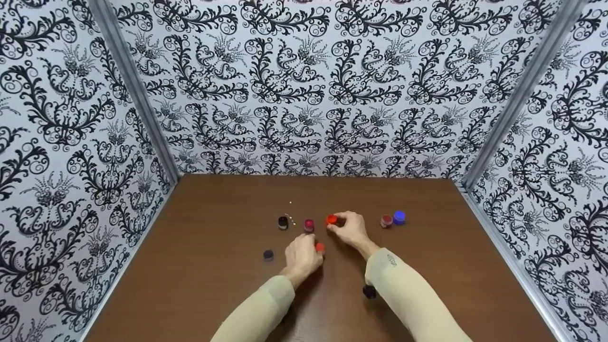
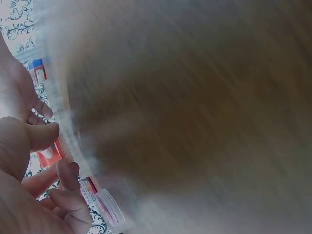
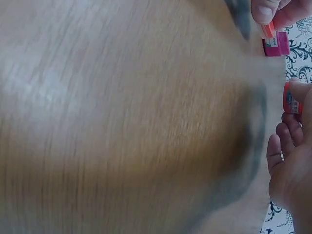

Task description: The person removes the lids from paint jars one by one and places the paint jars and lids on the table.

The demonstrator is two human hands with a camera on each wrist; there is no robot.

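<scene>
Left grip [image 1: 302, 254]: pinching a small orange piece [image 1: 320, 247]. Right grip [image 1: 352, 229]: fingers round an orange-red jar [image 1: 331, 219], over the table [image 1: 199, 270]. Magenta jar [image 1: 308, 225]: just beyond the left hand. Black jar [image 1: 283, 223], dark round item [image 1: 268, 255]: farther left. Dark-red jar [image 1: 386, 221], blue jar [image 1: 399, 217]: paired, right. Black item [image 1: 369, 291]: partly behind the right sleeve [image 1: 408, 289].

Right hand [image 3: 293, 168]: I see it gripping an orange jar [image 3: 293, 100]
Left hand [image 3: 283, 12]: pinching an orange cap [image 3: 267, 31], pretty near a pink jar [image 3: 278, 45]
Desk [image 3: 122, 97]: woodgrain, hogging most of my feed
</scene>
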